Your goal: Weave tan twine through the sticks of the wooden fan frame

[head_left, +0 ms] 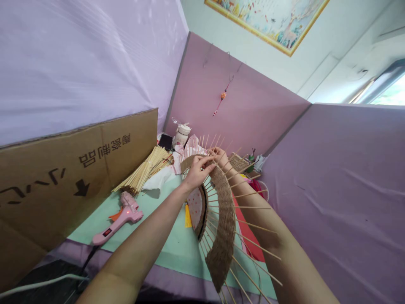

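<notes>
A fan-shaped weaving of brown twine on thin wooden sticks [225, 207] stands tilted above the table, its stick ends spreading outward. Its inner part has a dotted pale panel [195, 203] with a dark rim, and a yellow tassel [188, 215] hangs beside it. My left hand [198, 171] is closed on the upper part of the woven band, thumb and fingers pressed together. Just behind it, my right hand [219, 155] has its fingers closed at the outer edge among the sticks. What lies between the right fingertips is too small to make out.
A pink glue gun [122, 217] with a lit red light lies at the left, near a bundle of sticks [147, 169] and white tissue [157, 179]. A cardboard wall [104, 169] borders the left side. A white bottle [181, 135] and a basket [237, 162] stand behind.
</notes>
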The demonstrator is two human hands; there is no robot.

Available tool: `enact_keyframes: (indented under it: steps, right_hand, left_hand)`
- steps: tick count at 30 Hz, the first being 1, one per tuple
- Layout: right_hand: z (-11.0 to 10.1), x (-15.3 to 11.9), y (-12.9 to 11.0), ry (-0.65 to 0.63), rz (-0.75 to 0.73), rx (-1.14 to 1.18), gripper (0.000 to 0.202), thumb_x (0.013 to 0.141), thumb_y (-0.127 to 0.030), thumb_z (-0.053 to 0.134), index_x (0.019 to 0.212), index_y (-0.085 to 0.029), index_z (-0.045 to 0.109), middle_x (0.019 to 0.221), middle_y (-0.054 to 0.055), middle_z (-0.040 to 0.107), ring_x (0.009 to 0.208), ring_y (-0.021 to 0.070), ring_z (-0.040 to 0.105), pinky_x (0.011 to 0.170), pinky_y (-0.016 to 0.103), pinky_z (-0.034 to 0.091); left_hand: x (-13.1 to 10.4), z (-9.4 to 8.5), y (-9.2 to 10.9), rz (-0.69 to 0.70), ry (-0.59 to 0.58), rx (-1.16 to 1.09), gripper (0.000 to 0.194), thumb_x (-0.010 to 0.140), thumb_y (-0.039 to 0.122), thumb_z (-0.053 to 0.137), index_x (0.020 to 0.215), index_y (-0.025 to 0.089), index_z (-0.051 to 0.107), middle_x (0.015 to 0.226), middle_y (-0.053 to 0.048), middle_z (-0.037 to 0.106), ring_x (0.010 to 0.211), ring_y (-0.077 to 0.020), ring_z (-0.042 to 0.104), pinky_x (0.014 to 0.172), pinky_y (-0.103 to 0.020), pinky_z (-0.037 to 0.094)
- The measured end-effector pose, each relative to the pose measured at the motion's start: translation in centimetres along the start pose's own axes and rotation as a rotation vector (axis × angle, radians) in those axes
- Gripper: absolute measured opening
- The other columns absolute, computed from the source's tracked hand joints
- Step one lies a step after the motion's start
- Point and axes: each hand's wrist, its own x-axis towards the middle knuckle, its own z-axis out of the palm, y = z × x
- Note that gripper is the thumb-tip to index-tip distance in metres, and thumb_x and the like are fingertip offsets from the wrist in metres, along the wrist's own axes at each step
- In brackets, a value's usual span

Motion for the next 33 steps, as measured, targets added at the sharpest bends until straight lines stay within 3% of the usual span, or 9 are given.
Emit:
enact_keyframes:
  steps: [3, 6, 14, 17, 22, 24, 28, 33]
  right_hand:
    - [0.2, 0.7, 0.2, 0.035, 0.011, 0.005, 0.031, 0.077, -0.046, 0.064, 0.074, -0.016, 0.056, 0.065, -0.002, 0.055, 0.06, 0.011, 0.051, 0.057, 0.024, 0.043]
    - [0.7, 0.6, 0.5, 0.059, 0.015, -0.002, 0.029, 0.073, -0.046, 0.06, 0.069, -0.019, 0.051, 0.062, -0.003, 0.052, 0.057, 0.0109, 0.048, 0.055, 0.024, 0.04]
    - [1.7, -0.6, 0.4, 0.109, 0.045, -0.093, 0.03, 0.067, -0.049, 0.059, 0.071, -0.021, 0.05, 0.062, 0.0, 0.056, 0.059, 0.0139, 0.051, 0.051, 0.024, 0.039]
    - [1.9, -0.8, -0.1, 0.101, 0.049, -0.12, 0.028, 0.066, -0.045, 0.062, 0.072, -0.02, 0.052, 0.063, 0.001, 0.059, 0.059, 0.0145, 0.053, 0.051, 0.024, 0.04]
    - [2.3, -1.1, -0.6, 0.085, 0.014, -0.159, 0.022, 0.062, -0.035, 0.065, 0.068, -0.018, 0.054, 0.062, 0.001, 0.061, 0.065, 0.0155, 0.056, 0.055, 0.024, 0.042]
    - [2.4, -1.1, -0.7, 0.058, -0.026, -0.163, 0.022, 0.061, -0.036, 0.066, 0.068, -0.019, 0.053, 0.061, 0.0, 0.059, 0.064, 0.0152, 0.055, 0.056, 0.024, 0.042]
    - [1.6, 0.0, -0.8, 0.016, -0.117, -0.161, 0.021, 0.068, -0.039, 0.06, 0.069, -0.02, 0.052, 0.061, -0.002, 0.055, 0.06, 0.013, 0.05, 0.056, 0.024, 0.04]
    - [-1.3, 2.3, -2.0, 0.027, -0.177, -0.227, 0.022, 0.068, -0.037, 0.065, 0.063, -0.018, 0.055, 0.054, -0.005, 0.046, 0.056, 0.0109, 0.038, 0.055, 0.025, 0.031]
  left_hand:
    - [-0.3, -0.1, 0.0, -0.009, -0.021, -0.046, 0.042, 0.081, 0.022, 0.066, 0.123, 0.024, 0.06, 0.096, -0.003, 0.049, 0.083, -0.0132, 0.052, 0.082, -0.029, 0.048]
    - [-0.5, 0.0, 0.0, -0.053, -0.052, -0.073, 0.051, 0.078, 0.02, 0.068, 0.126, 0.025, 0.053, 0.094, -0.001, 0.05, 0.078, -0.0121, 0.052, 0.078, -0.028, 0.049]
    - [0.6, -0.7, -0.7, -0.062, -0.035, -0.125, 0.048, 0.082, 0.025, 0.063, 0.129, 0.019, 0.051, 0.079, 0.002, 0.055, 0.07, -0.0115, 0.054, 0.068, -0.025, 0.045]
    - [1.4, -1.2, -1.0, -0.101, -0.049, -0.115, 0.038, 0.086, 0.028, 0.057, 0.123, 0.018, 0.057, 0.08, 0.001, 0.06, 0.063, -0.0106, 0.052, 0.062, -0.024, 0.044]
    - [2.1, -1.9, -1.1, -0.056, -0.052, -0.044, 0.026, 0.086, 0.033, 0.057, 0.107, 0.02, 0.065, 0.1, -0.004, 0.07, 0.089, -0.0156, 0.063, 0.081, -0.028, 0.047]
    - [2.0, -2.1, -1.2, -0.046, -0.059, -0.019, 0.024, 0.087, 0.033, 0.057, 0.105, 0.021, 0.065, 0.097, -0.002, 0.07, 0.087, -0.0155, 0.063, 0.081, -0.028, 0.047]
    - [1.6, -2.2, -1.2, -0.039, -0.012, 0.03, 0.02, 0.086, 0.033, 0.057, 0.102, 0.022, 0.064, 0.081, 0.001, 0.065, 0.075, -0.0139, 0.059, 0.072, -0.025, 0.046]
    - [1.3, -2.4, -1.0, -0.04, 0.014, 0.044, 0.023, 0.087, 0.038, 0.056, 0.101, 0.022, 0.063, 0.087, 0.0, 0.066, 0.082, -0.0153, 0.06, 0.077, -0.027, 0.045]
